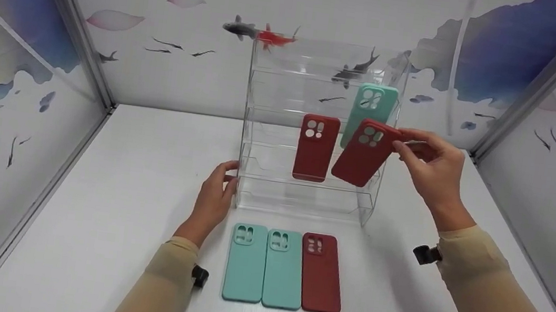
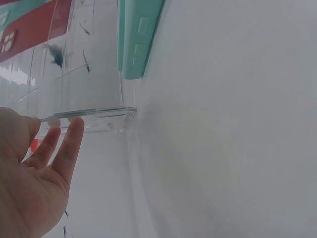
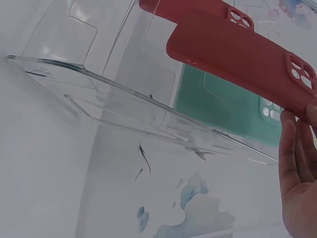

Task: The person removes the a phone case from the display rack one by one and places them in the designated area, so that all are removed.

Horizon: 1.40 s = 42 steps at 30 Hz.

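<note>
My right hand pinches a red phone case by its upper right corner, tilted in front of the clear acrylic rack. In the right wrist view that red case overlaps a teal case standing behind it in the rack. A second red case stands upright on a lower tier, left of the held one. The teal case leans on a tier above. My left hand grips the rack's left side edge, thumb and fingertips on either side of the panel.
On the white table in front of the rack lie two teal cases and a red case, side by side with camera cutouts toward the rack. Printed panels with fish and petals enclose the table behind and at both sides.
</note>
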Available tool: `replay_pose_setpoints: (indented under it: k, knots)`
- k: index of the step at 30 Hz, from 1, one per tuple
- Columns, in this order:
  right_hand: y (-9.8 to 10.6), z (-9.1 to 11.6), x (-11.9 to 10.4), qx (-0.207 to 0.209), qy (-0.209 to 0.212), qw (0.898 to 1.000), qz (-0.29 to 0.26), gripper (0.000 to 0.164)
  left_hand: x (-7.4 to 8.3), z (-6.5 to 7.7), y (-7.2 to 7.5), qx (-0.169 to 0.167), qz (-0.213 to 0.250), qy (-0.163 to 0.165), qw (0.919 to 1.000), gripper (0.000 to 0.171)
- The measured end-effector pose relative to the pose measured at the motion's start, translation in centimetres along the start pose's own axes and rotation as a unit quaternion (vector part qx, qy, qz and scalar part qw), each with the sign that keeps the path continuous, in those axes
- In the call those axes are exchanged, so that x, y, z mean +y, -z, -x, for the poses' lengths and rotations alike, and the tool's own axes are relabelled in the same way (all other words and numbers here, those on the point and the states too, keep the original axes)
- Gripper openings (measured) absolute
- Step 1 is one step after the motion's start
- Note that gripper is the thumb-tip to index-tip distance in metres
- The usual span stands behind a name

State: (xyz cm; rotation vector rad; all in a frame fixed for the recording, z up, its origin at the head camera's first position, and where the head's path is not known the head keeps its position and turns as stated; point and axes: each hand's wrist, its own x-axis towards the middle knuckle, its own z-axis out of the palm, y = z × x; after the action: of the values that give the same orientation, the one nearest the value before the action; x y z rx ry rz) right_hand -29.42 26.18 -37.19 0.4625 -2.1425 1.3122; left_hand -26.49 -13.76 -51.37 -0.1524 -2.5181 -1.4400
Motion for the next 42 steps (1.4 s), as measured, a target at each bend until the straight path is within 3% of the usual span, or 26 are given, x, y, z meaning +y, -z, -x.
replay_pose_setpoints:
  k: [10, 17, 27, 30, 42]
  knots:
    - [0.2, 1.5, 0.7, -0.087, -0.073, 0.993, 0.032, 0.026, 0.0, 0.2, -0.2, -0.001, -0.005, 0.013, 0.9999, 0.04]
    - [0.9, 2.0, 1.4, -0.139, -0.095, 0.983, 0.069, 0.027, 0.1, 0.0, -0.2, 0.004, -0.002, -0.004, 1.0, 0.041]
    - [1.5, 2.5, 2.1, -0.23, -0.176, 0.954, 0.078, 0.029, 0.1, 0.0, -0.3, 0.002, 0.0, 0.002, 1.0, 0.041]
    - [1.7, 2.8, 2.4, -0.245, -0.193, 0.946, 0.084, 0.03, 0.1, 0.0, -0.3, -0.002, -0.002, 0.004, 1.0, 0.041]
    - [2.0, 4.5, 4.3, -0.281, -0.204, 0.935, 0.067, 0.026, -0.1, 0.0, 0.0, -0.005, -0.001, -0.003, 1.0, 0.04]
